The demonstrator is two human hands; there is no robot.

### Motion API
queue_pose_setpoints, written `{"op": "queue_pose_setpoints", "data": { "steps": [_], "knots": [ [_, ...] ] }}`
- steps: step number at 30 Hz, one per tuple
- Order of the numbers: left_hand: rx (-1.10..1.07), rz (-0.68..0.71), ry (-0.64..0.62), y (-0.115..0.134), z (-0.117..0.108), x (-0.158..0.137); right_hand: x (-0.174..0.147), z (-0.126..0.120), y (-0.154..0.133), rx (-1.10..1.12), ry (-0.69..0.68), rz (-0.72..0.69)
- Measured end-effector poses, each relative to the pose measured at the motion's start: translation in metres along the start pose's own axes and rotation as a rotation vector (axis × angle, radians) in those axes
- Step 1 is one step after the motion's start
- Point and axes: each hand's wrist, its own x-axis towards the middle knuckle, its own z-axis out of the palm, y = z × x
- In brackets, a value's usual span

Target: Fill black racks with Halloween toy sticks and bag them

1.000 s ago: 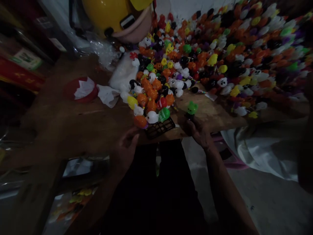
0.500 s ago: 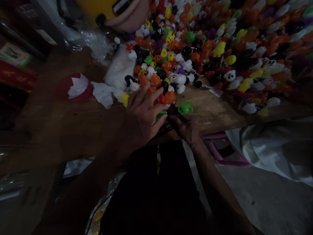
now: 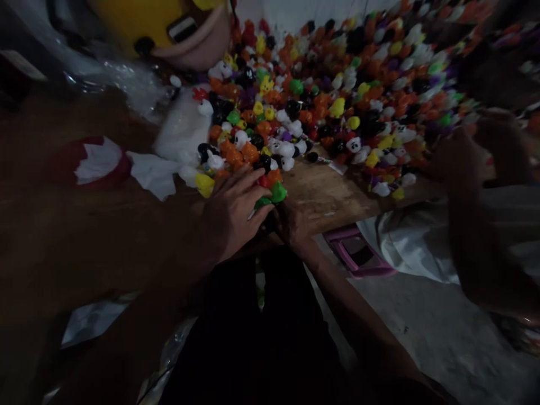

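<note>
Left hand (image 3: 236,216) is palm down at the near edge of the worktop (image 3: 324,188), fingers stretched over the front of a toy cluster, thumb apart; can't tell if it grips anything, undersides hidden. Right hand (image 3: 294,222) is just beside it, fingers bent in towards the left thumb; too dark at the fingertips to say if they're clamped on something. Green toy (image 3: 278,192) sits right above those fingertips, between the two hands, with an orange toy (image 3: 275,176) just behind it. Second green toy (image 3: 262,201) is partly covered by the left fingers. Yellow toy (image 3: 205,184) lies left of the left hand, near white paper (image 3: 154,175). Red bowl (image 3: 123,169) further left has more paper in it. Big mixed toy pile (image 3: 316,95) fills the back and right, pink basin (image 3: 196,53) at back left. Co-worker's arm (image 3: 475,236) at far right, by the pile.
</note>
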Motion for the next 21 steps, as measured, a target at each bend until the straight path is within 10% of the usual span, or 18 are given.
{"op": "queue_pose_setpoints", "data": {
  "steps": [6,11,15,21],
  "knots": [
    [-0.005,-0.06,0.17,0.007,-0.051,0.007,0.003,0.001,0.004,-0.019,0.045,0.025],
    [-0.079,-0.399,0.541,-0.005,-0.056,-0.054,0.004,-0.002,0.006,0.006,0.042,-0.002],
    [-0.154,-0.794,0.372,-0.01,-0.009,-0.126,0.01,-0.034,0.035,-0.055,0.089,0.022],
    [-0.015,-0.833,0.155,-0.021,0.039,-0.131,0.054,-0.091,0.077,-0.455,0.29,0.243]
  ]
}}
